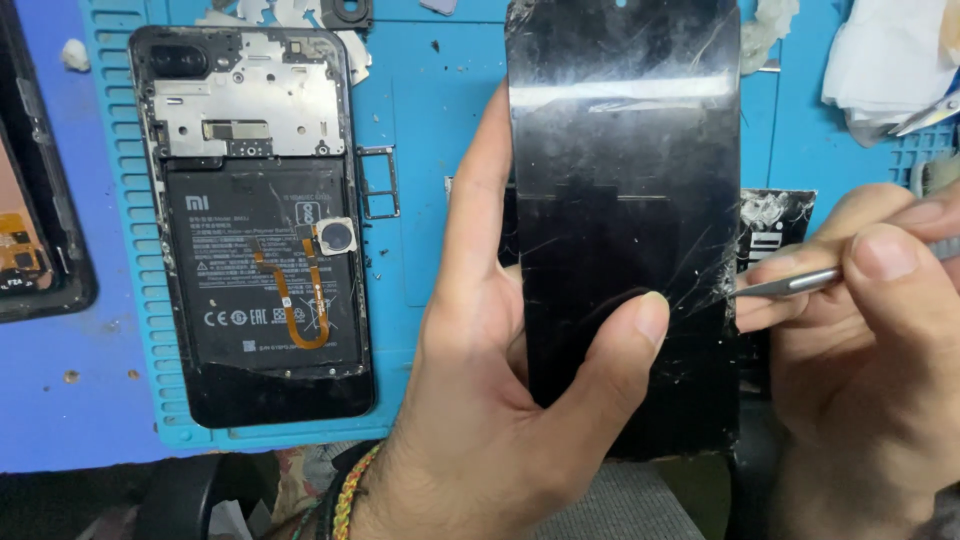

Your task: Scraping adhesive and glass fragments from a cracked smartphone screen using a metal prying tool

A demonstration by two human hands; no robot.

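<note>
Gripping cracked black screen panel [625,220], L hand [500,400]; R hand [870,350] pinching metal tweezers [800,282], white-labelled battery [262,265] left.

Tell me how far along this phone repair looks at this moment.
Done: the phone lies opened on the blue mat, battery and shield plate exposed. In hand: the left hand holds up a black panel while the right hand works metal tweezers at its scratched, residue-flecked right edge. Left: residue remains there, and the phone is unclosed.
</note>
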